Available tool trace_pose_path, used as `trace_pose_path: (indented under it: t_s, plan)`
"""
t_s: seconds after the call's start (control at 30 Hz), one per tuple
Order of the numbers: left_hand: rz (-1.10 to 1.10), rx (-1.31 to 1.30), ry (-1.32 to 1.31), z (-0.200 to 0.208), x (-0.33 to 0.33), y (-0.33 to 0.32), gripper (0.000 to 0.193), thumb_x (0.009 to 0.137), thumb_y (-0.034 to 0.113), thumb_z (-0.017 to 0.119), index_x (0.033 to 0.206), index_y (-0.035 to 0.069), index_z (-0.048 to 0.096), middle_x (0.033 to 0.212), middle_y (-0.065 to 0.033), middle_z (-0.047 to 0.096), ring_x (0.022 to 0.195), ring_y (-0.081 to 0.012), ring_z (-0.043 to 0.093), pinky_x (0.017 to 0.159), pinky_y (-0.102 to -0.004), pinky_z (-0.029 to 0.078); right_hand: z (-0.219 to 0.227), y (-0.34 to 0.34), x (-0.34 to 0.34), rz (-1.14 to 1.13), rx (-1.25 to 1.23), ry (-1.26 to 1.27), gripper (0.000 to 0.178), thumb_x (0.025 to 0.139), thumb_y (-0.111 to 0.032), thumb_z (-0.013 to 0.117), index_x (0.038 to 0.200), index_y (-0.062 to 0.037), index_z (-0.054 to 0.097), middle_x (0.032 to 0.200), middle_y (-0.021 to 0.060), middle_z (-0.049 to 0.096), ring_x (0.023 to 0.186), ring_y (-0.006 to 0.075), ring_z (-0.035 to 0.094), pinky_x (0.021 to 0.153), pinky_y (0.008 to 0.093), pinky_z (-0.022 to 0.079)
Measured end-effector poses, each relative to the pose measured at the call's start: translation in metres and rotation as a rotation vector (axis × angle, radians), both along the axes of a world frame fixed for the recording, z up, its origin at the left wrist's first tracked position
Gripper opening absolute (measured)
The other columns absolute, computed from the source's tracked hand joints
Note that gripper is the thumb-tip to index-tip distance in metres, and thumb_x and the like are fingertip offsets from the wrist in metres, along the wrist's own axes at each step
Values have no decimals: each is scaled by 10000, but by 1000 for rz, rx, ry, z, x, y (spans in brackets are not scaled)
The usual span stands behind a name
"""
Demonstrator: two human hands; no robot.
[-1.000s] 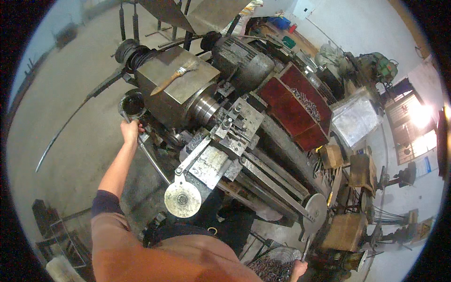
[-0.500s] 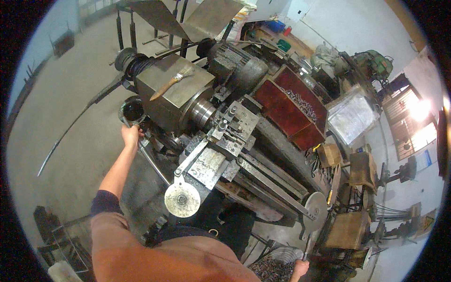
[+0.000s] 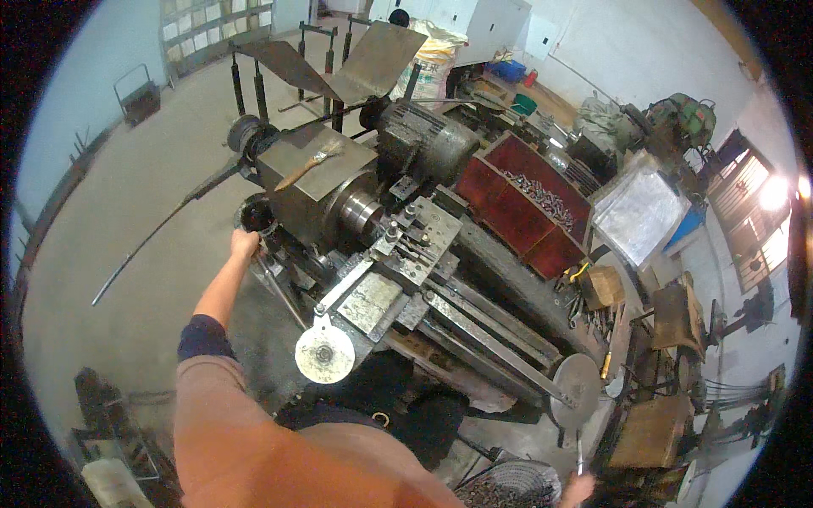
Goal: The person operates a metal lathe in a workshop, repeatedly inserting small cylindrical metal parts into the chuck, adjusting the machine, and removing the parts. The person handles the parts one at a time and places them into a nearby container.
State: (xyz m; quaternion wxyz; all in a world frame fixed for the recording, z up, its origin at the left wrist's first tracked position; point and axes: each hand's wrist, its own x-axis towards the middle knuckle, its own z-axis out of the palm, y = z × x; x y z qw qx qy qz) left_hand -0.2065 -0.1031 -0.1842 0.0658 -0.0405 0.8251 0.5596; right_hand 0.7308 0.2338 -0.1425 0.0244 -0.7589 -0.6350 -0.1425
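My left hand (image 3: 246,244) is closed round the upper end of a long metal lever (image 3: 284,296) beside the lathe's headstock, next to a dark round cup-like part (image 3: 256,213). My right hand (image 3: 577,489), smeared by motion at the lower right, is at the end of a short handle (image 3: 580,453). That handle hangs from a grey round disc (image 3: 576,391), which a long flat bar (image 3: 495,343) links to the tool slide (image 3: 423,241). A pale round disc (image 3: 325,351) sits at the slide's near end. The shiny chuck (image 3: 360,212) faces the slide.
A wooden-handled brush (image 3: 309,165) lies on the headstock. Behind the bed stands a red tray (image 3: 525,203) with small metal parts. Below my right hand's side is a basket (image 3: 512,487) of dark small parts. Hand tools (image 3: 605,339) lie at the right. A thin rod (image 3: 157,241) juts out left.
My right hand and the handle have swung to the right. My left hand stays on its lever. The whole view has shifted slightly, showing more of the far wall.
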Motion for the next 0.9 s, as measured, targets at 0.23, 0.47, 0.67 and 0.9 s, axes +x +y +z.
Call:
trace_pose_path:
  t_s: [0.23,0.47,0.67,0.9]
  plan:
    - [46,-26,108,-14,-2,-54,125,661,44,488,591,-40,547,546,-151,566,433,-204,543,380,-331,369,-16,54,31,-20,-6,-32,326,628,-304,603,742,2,598,761,213,624,745,405,605,687,465,485]
    - [442,255,-17,23,127,-151,140,725,50,496,794,-50,427,639,-152,532,518,-245,552,467,-342,450,-15,-10,8,-163,-48,-43,304,655,-286,601,719,10,589,774,209,636,766,390,620,702,460,495]
    - [491,376,40,-4,124,-157,260,726,2,454,951,-91,362,678,-172,530,503,-245,548,488,-348,485,-22,-73,-32,-155,-19,-71,308,702,-316,553,741,-10,552,735,169,614,703,378,607,632,467,490]
    - [584,432,91,3,112,-135,277,739,-21,432,1004,-79,381,703,-158,525,520,-237,545,507,-351,504,-12,-91,-56,-137,-128,159,390,800,-388,556,728,-21,666,682,181,632,634,371,605,574,462,467]
